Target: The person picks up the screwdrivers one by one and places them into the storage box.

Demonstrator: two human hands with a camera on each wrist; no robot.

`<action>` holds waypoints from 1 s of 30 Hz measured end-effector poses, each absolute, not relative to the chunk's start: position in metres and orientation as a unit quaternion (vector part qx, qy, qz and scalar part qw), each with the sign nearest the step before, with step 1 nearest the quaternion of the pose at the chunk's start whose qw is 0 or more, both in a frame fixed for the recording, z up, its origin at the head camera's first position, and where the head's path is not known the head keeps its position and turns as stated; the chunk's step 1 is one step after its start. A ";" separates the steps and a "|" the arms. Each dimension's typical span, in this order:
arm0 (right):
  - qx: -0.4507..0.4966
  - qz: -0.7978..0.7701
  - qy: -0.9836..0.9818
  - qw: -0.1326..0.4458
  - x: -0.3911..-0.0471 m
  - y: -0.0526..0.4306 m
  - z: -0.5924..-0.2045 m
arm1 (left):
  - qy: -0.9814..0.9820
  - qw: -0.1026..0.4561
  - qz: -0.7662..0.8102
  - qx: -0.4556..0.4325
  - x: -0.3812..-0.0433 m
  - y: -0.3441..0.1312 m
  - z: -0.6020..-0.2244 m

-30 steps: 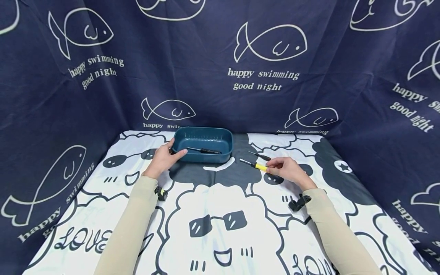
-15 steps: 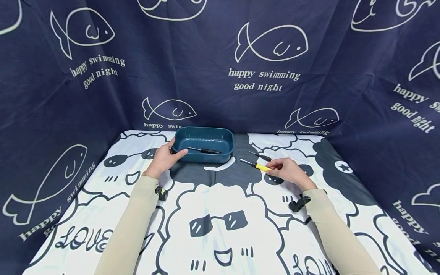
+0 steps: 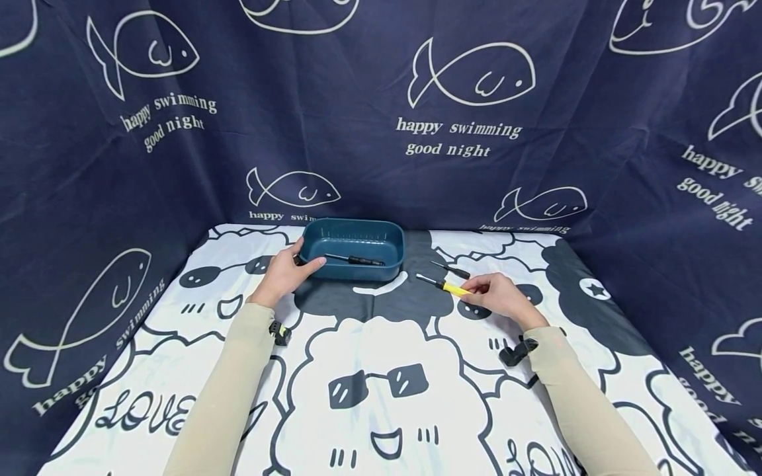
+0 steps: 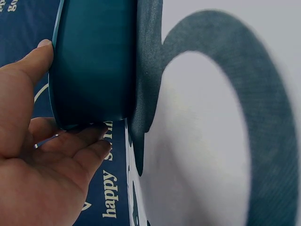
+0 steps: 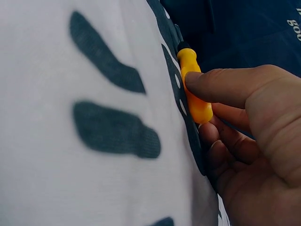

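A dark teal plastic bin [image 3: 381, 272] stands at the back of the table, with a black-handled screwdriver [image 3: 363, 261] lying inside it. My left hand [image 3: 284, 276] holds the bin's left end; its thumb lies at the front rim and the fingers bend around the end wall [image 4: 89, 70]. Off to the bin's right, my right hand [image 3: 499, 294] pinches the yellow handle [image 5: 200, 109] of a screwdriver [image 3: 454, 289] between thumb and fingers. That screwdriver lies low along the cloth, its shaft pointing left toward the bin. Just behind it rests a thin dark screwdriver [image 3: 455, 271].
A white cloth [image 3: 381, 344] with cartoon sheep covers the table. Dark blue fabric [image 3: 369, 132] printed with fish hangs behind it and along both sides, close behind the bin.
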State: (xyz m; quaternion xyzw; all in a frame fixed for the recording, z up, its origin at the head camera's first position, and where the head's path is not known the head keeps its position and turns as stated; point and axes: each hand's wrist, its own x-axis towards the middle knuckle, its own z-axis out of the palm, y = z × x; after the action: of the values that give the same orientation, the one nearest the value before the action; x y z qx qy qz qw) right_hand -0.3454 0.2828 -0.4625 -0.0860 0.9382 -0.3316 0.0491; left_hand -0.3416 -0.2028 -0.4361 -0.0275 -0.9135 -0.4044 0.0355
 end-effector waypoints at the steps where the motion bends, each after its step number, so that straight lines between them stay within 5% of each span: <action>1: -0.086 -0.332 0.938 0.047 -0.345 0.283 -0.463 | -0.914 0.035 -0.404 -0.028 -0.342 -0.203 -0.436; 30: -0.089 -0.336 0.938 0.018 -0.345 0.282 -0.462 | -0.907 0.037 -0.418 -0.029 -0.342 -0.202 -0.436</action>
State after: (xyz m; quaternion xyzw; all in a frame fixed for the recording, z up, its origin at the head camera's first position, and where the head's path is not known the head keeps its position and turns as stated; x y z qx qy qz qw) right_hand -0.3448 0.2822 -0.4624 -0.0891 0.9375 -0.3358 0.0178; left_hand -0.3421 -0.2024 -0.4363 -0.0291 -0.9070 -0.4184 0.0370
